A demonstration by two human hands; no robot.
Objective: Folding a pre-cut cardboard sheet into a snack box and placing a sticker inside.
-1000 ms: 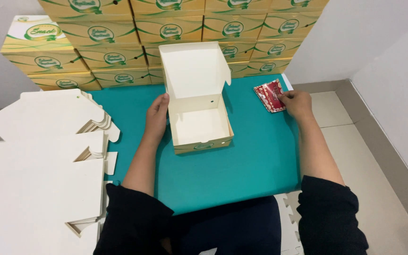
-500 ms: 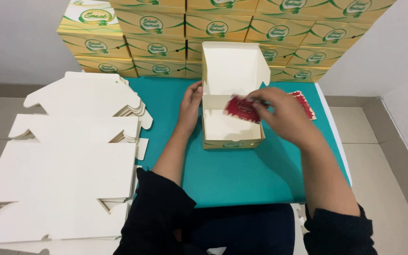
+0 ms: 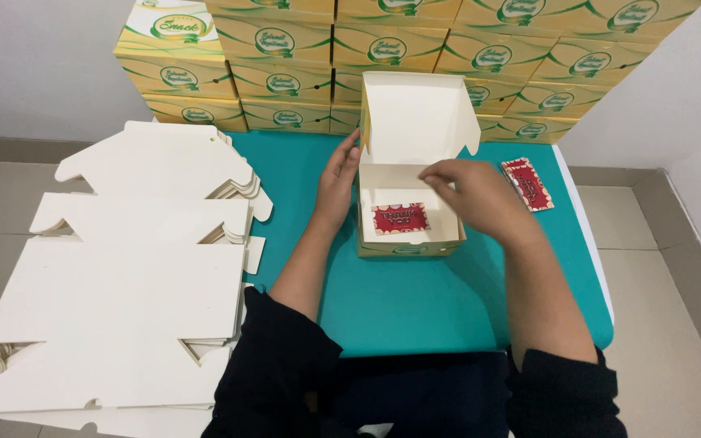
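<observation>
Your left hand (image 3: 336,180) lay flat and open against the left wall of the open box (image 3: 410,212), steadying it. Your right hand (image 3: 470,188) hovered over the box with fingers loosely spread, holding nothing. The red card (image 3: 400,218) lay flat on the box floor, near the front wall. More red cards (image 3: 527,183) sat on the teal worktop (image 3: 415,300) just right of the box. The card looked thin, light and bendable, best pinched by its edges; the cardboard box seemed light and likely to slide, so brace a wall
</observation>
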